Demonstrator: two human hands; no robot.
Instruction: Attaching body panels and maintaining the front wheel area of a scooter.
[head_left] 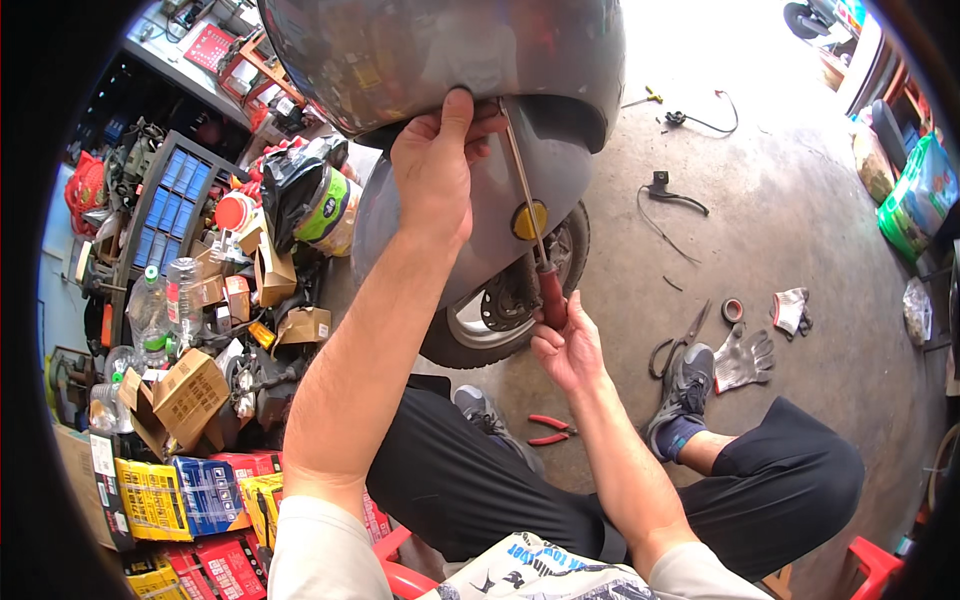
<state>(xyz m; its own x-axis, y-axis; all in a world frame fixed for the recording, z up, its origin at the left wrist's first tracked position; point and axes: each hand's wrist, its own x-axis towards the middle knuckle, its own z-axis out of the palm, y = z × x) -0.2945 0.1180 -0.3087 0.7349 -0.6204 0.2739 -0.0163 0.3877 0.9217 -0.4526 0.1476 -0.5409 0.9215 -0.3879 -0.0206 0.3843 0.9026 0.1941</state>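
Observation:
My right hand (pixel 562 345) is closed round the red handle of a long screwdriver (pixel 550 295); its shaft rises to the lower edge of a glossy grey scooter body panel (pixel 450 45). My left hand (pixel 435 165) is raised at that edge, fingers curled beside the shaft's upper end and thumb against the panel; what they grip is partly hidden. Behind the shaft are a grey front fender (pixel 390 240) with a round yellow reflector (pixel 522 222) and the black-tyred wheel (pixel 460 355) with a brake disc.
Clutter at left includes bottles (pixel 185 300), cardboard (pixel 190 395) and coloured boxes (pixel 150 500). On the concrete floor (pixel 620 260) lie pliers (pixel 550 440), scissors (pixel 665 355), tape (pixel 733 310), work gloves (pixel 740 365) and cabled parts (pixel 675 200). I sit on a red seat (pixel 870 560); bags (pixel 915 195) stand at right.

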